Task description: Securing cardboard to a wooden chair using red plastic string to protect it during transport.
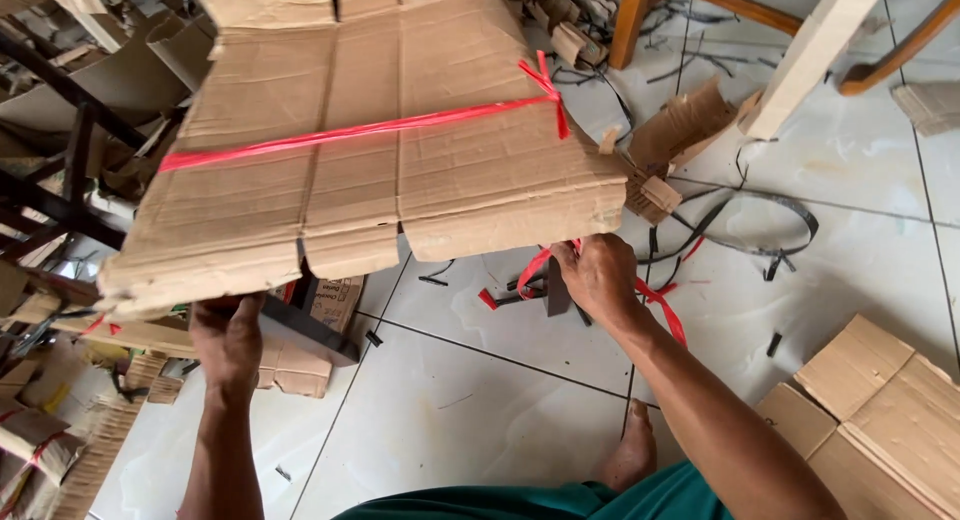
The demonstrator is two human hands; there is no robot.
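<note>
- Item: flat bundle of brown corrugated cardboard sheets (pixel 370 150), tied crosswise w/ red plastic string (pixel 350 132), knot at right edge. Held up off the floor, tilted, near edge lowest, in front of the person.
- Left hand (pixel 228 342): under bundle's near-left corner, fingers curled up round the edge, gripping it; fingertips hidden behind cardboard.
- Right hand (pixel 598 275): at near-right edge, just below the bundle, closed on a loose red string tail (pixel 655 298) that trails past the wrist; contact w/ cardboard itself can't be told.
- Handling note (judgement): load is wide and floppy; best kept level w/ both hands well apart at the corners, string taut so sheets don't slide out. Bottom sheets at left look loosest, so support from beneath there.
- Surrounds: white tiled floor (pixel 480 410) w/ black plastic strapping loops (pixel 760 230) and cardboard scraps; second stack of folded brown cardboard (pixel 880 410) lower right; dark metal frame (pixel 60 160) and more tied bundles at left; pale wooden legs (pixel 815 50) top right.
- Person's bare foot (pixel 632 455) and green garment (pixel 560 502) at bottom.
</note>
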